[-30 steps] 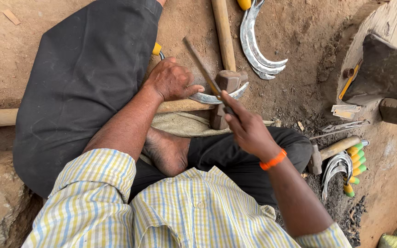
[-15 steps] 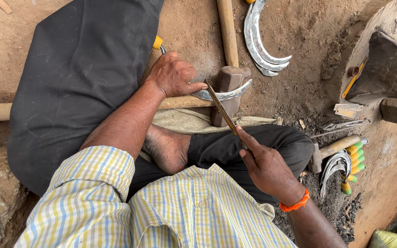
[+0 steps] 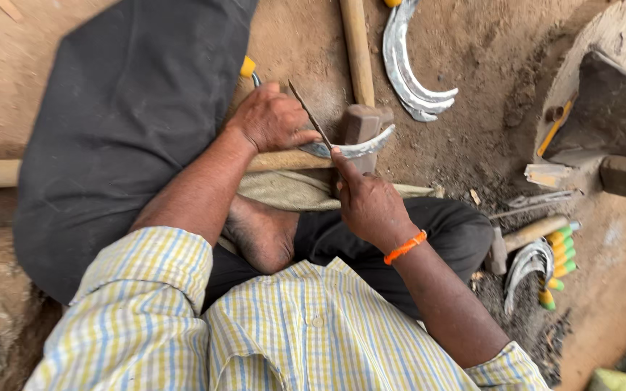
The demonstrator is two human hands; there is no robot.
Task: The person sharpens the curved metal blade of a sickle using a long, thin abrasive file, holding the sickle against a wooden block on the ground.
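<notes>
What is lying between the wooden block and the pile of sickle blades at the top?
Only bare dirt lies between the block and the blade pile, as the head view shows. A wooden handle runs just left of that gap.

Person is sitting cross-legged on dirt ground, bare foot (image 3: 259, 232) tucked in. Left hand (image 3: 273, 119) is pressing a curved sickle blade (image 3: 353, 148) down against a wooden block (image 3: 360, 130), yellow handle end (image 3: 247, 67) showing behind the wrist. Right hand (image 3: 367, 203), orange band at the wrist, is gripping a thin file (image 3: 309, 116) and laying it across the blade. A long wooden pole (image 3: 356, 47) is lying beyond the block. Finished blades (image 3: 407, 65) are lying stacked farther off; more sickles with coloured handles (image 3: 545, 264) are lying at the right.
</notes>
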